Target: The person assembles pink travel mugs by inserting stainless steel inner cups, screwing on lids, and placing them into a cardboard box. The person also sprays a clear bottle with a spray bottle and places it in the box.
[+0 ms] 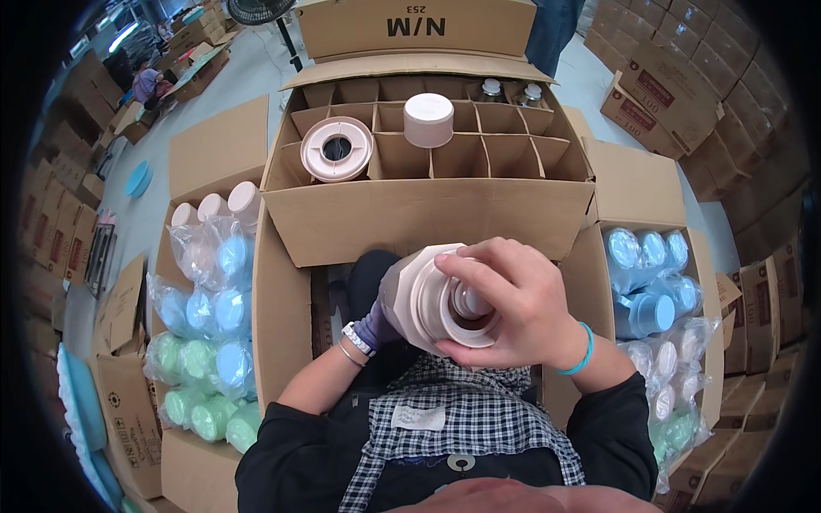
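A pale pink vacuum flask body (406, 295) with faceted sides lies tilted in front of my lap, its round end toward the right. My left hand (374, 329), in a purple glove, is wrapped round its left side, with the fingers mostly hidden behind it. The bare fingers of my right hand (517, 299) curl over the ringed end, thumb below and fingertips on the upper rim. Inside that end shows a shiny, glassy rounded tip (470, 301). Just beyond stands a divided carton (428, 214) holding a pink ring-ended flask part (337, 150) and a pink cup (428, 120).
Two silvery bottle tops (491, 90) show in the carton's far right cells. An open box at left holds bagged blue, green (214, 419) and pink flasks. Another at right holds blue (643, 315), pink and green ones. Stacked cartons (663, 98) stand farther off.
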{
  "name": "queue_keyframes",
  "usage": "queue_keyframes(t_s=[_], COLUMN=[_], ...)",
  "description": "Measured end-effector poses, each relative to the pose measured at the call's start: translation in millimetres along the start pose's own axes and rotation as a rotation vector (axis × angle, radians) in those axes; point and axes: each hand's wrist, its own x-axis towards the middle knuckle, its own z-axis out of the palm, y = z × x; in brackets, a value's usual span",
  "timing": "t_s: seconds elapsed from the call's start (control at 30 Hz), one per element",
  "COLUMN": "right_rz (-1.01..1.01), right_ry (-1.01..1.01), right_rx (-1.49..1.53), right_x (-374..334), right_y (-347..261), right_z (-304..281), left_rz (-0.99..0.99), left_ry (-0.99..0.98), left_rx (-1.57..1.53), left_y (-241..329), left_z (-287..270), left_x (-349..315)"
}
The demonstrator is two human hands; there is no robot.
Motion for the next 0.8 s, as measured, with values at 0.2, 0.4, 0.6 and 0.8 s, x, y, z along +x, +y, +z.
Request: queue_keyframes(t_s=[0.2, 0.4, 0.6, 0.8], right_rz=[-0.030, -0.131, -0.090, -0.032], right_ry=[-0.147, -0.198, -0.225, -0.230], right_rx=[0.063, 0.187, 0.221, 0.257], right_x=[2.6, -1.3, -3.7, -7.1], right_y=[20.3, 36.0, 31.5, 39.3], right_z=[6.1, 3.3, 4.3, 20.4], left_rz=[0.122, 0.054, -0.038, 0.078], left_ry=[-0.106, -0.120, -0.023, -0.114], left_rx=[0.237, 0.122, 0.024, 0.089], left_y=[7.1, -9.7, -14.1, -14.4], left_z=[-6.3, -10.1, -9.6, -9.9], left_x=[-0.6, 5.3, 0.1, -0.1])
